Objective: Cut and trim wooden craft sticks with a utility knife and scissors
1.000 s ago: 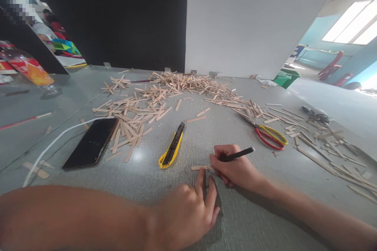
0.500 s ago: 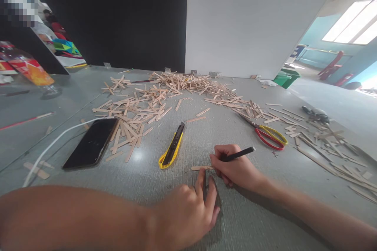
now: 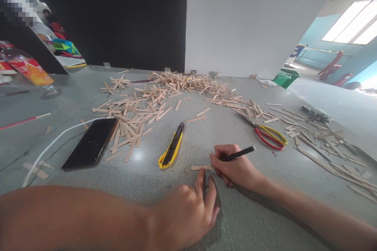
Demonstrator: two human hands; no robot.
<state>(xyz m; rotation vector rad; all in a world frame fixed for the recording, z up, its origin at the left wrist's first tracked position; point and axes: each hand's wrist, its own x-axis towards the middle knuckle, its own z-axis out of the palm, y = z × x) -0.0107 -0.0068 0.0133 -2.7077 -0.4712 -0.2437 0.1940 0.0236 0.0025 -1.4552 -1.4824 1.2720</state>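
A wooden craft stick (image 3: 196, 168) lies flat on the grey table, with dark marks near its middle. My left hand (image 3: 188, 208) has its fingers apart, and a fingertip presses on the stick's near edge. At the stick's right end, my right hand (image 3: 232, 166) is closed round a black pen (image 3: 241, 153); its tip is hidden behind the fingers. A yellow-and-black utility knife (image 3: 172, 147) rests left of the stick. Scissors (image 3: 269, 135) with red and yellow handles lie beyond my right hand, their blades pointing away to the left.
Many craft sticks (image 3: 159, 94) are heaped along the back. A phone (image 3: 91, 143) with a white cable (image 3: 50, 145) lies at left, and a bottle (image 3: 31, 68) beyond it. Split strips (image 3: 332, 145) cover the right side. Black and white panels (image 3: 250, 19) close off the back.
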